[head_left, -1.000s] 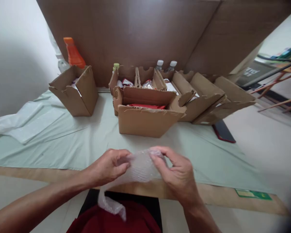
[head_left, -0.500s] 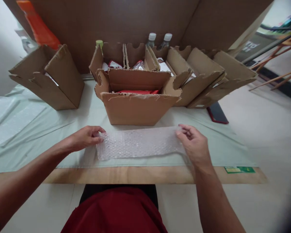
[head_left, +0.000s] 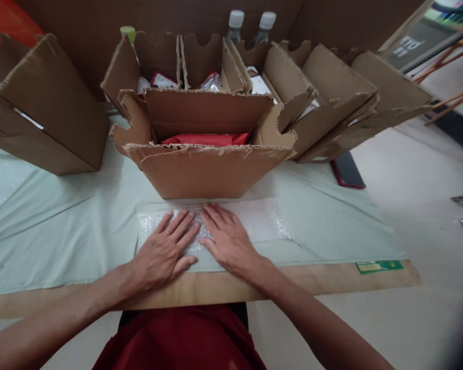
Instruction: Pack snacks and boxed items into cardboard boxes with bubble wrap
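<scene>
A strip of clear bubble wrap [head_left: 260,221] lies flat on the pale green cloth, near the table's front edge. My left hand [head_left: 164,249] rests palm down on its left part, fingers spread. Beside it, my right hand [head_left: 229,236] lies flat on the middle of the strip with its fingers extended. Neither hand grips anything. Directly behind the strip stands an open cardboard box [head_left: 202,172] with a red packet [head_left: 212,139] inside.
Several open cardboard boxes stand behind, one brown box [head_left: 61,113] at the left. Two white-capped bottles [head_left: 235,25] rise at the back. A dark phone-like object [head_left: 347,170] lies at the right. A green card [head_left: 378,266] is on the wooden edge [head_left: 316,280].
Both hands have let go of the strip's ends and moved inward to lie flat on it. The strip is now down on the cloth. The view has shifted closer.
</scene>
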Available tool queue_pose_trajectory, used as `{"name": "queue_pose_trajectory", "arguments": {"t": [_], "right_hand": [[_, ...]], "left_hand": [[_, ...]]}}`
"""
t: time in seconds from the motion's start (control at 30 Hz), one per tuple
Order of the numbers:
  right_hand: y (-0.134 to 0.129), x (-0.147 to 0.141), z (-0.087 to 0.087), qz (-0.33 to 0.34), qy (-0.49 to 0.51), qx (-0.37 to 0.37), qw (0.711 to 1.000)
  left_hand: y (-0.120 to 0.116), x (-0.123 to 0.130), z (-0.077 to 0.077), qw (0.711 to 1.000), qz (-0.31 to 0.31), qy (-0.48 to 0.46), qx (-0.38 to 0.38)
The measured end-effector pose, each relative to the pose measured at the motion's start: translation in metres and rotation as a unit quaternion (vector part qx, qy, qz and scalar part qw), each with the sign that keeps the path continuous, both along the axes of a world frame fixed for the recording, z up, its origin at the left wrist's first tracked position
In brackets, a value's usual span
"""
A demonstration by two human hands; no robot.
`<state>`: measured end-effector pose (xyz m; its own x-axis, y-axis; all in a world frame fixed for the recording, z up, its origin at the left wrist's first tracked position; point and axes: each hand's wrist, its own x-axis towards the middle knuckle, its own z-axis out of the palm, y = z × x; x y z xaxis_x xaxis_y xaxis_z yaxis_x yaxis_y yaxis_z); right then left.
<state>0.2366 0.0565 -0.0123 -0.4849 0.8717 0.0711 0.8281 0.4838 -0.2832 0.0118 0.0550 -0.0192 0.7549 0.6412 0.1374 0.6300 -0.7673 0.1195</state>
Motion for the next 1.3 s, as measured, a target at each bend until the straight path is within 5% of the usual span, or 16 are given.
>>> {"name": "queue_pose_trajectory", "arguments": {"t": [0.13, 0.23, 0.3, 0.43, 0.5, 0.57, 0.73, 0.87, 0.93, 1.07, 1.17, 1.3], "right_hand": [[-0.012, 0.077, -0.023, -0.116, -0.053, 0.034, 0.991], [-0.035, 0.138, -0.027, -0.225, -0.071, 0.063, 0.97], [-0.048, 0.153, -0.02, -0.278, -0.071, 0.088, 0.954], [-0.046, 0.12, 0.005, -0.247, -0.03, 0.139, 0.958], [-0.03, 0.097, 0.014, -0.181, -0.01, 0.141, 0.973], [-0.007, 0.088, 0.017, -0.164, -0.009, 0.125, 0.978], [0.037, 0.117, 0.005, -0.203, -0.027, 0.046, 0.978], [0.037, 0.132, 0.022, -0.154, -0.014, -0.006, 0.988], [0.024, 0.131, 0.048, -0.129, 0.021, 0.044, 0.99], [-0.017, 0.123, 0.091, -0.108, 0.113, 0.262, 0.952], [-0.04, 0.118, 0.074, -0.08, 0.107, 0.284, 0.949], [-0.053, 0.128, 0.022, -0.021, 0.015, 0.158, 0.987]], "left_hand": [[0.002, -0.048, -0.008, 0.998, 0.047, 0.038, -0.028], [-0.003, -0.07, 0.003, 0.996, 0.072, 0.039, -0.041], [-0.006, -0.065, 0.016, 0.996, 0.086, 0.015, -0.032], [-0.004, -0.027, 0.037, 0.997, 0.054, -0.054, 0.005], [0.003, -0.013, 0.038, 0.999, 0.027, -0.045, 0.01], [0.013, -0.013, 0.033, 0.998, 0.064, -0.012, 0.018], [0.035, -0.043, 0.021, 0.981, 0.188, 0.018, -0.042], [0.038, -0.051, 0.04, 0.973, 0.196, 0.001, -0.121], [0.031, -0.051, 0.062, 0.976, 0.192, -0.057, -0.081], [0.007, -0.06, 0.096, 0.958, 0.181, -0.169, 0.143], [-0.005, -0.074, 0.077, 0.97, 0.11, -0.132, 0.173], [-0.01, -0.094, 0.029, 0.997, 0.054, -0.05, 0.026]]}}
